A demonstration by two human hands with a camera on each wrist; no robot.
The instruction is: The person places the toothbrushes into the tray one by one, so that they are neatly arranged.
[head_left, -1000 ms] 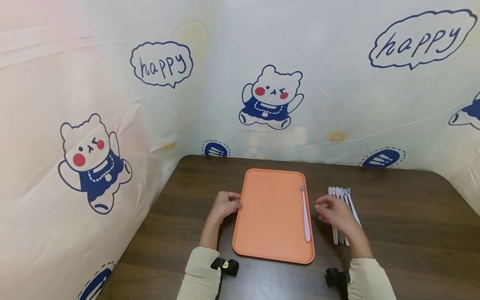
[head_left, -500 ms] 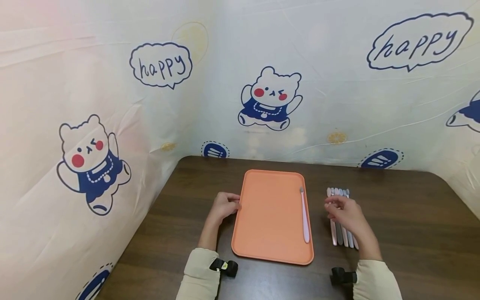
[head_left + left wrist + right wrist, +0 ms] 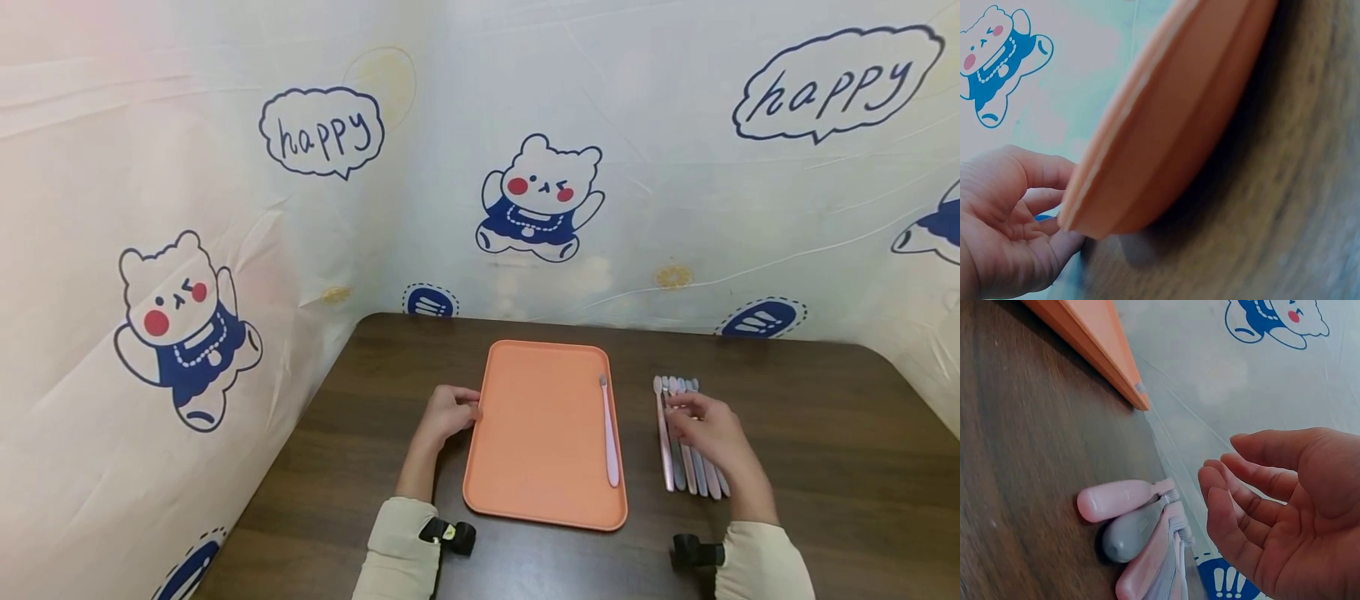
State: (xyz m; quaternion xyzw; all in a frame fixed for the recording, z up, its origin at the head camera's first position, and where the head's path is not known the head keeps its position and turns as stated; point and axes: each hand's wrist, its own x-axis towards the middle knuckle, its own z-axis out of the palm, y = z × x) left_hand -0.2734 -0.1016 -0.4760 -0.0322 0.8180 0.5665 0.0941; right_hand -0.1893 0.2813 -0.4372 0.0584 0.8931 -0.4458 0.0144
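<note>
An orange tray point(image 3: 543, 433) lies on the table with one pink toothbrush point(image 3: 611, 437) along its right side. My left hand point(image 3: 449, 412) holds the tray's left rim; in the left wrist view the fingers and thumb point(image 3: 1066, 247) meet the tray edge point(image 3: 1141, 131). To the right of the tray, several toothbrushes point(image 3: 664, 450) in pink, grey and pale blue lie side by side, heads toward the far edge. Above them hovers my right hand point(image 3: 708, 429), fingers loosely curved and holding nothing. It partly hides the row in the head view; the right wrist view shows the pink handle point(image 3: 1116, 499) and grey handle point(image 3: 1132, 536) apart from the fingers.
The dark wooden table point(image 3: 832, 467) carries everything. A pale curtain point(image 3: 450, 167) printed with bears stands along its far and left sides. Each wrist wears a black strap camera, such as the left one point(image 3: 461, 537).
My right hand has moved right, away from the tray and across the toothbrush row, uncovering more of the handles. My left hand stays at the tray's rim.
</note>
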